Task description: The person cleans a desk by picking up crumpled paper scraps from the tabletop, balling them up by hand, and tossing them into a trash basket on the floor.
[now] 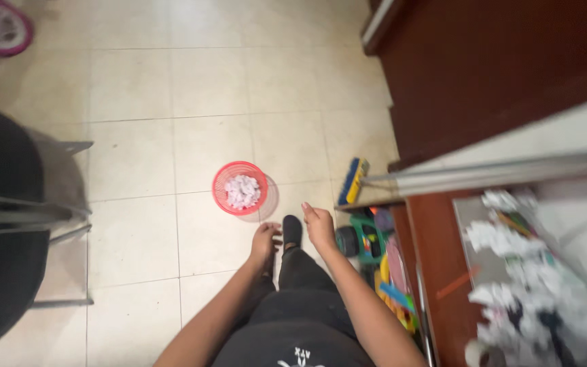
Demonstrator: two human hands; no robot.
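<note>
The person stands over a tiled floor (171, 88), both arms hanging forward. The left hand (264, 239) is loosely curled and holds nothing; the right hand (318, 224) is relaxed and open, also holding nothing. Just ahead of them on the floor sits a red basket (224, 178) filled with crumpled white paper (242, 191). A broom (353, 181) shows only its blue head. The worktop (579, 136) at right is blurred, perhaps strewn with more paper scraps (511, 272).
</note>
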